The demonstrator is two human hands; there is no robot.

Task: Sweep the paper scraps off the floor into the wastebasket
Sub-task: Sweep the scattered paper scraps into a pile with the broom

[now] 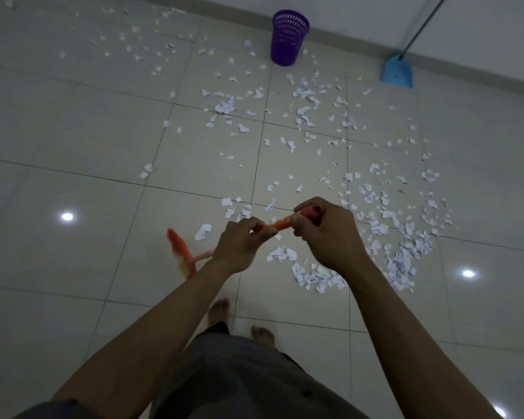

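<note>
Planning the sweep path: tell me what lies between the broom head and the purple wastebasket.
In the head view, only floor tiles strewn with scattered paper scraps lie between the broom head and the wastebasket; nothing else stands there.

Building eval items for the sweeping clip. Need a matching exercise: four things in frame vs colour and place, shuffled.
Things
1. wastebasket
2. dustpan
3. broom
4. paper scraps

Descriptions
a. orange, gripped by the left hand and the right hand
b. purple, upright near the wall
c. white, scattered over the floor tiles
d. blue, by the wall at far right

Pairs: 1-b, 2-d, 3-a, 4-c
</note>
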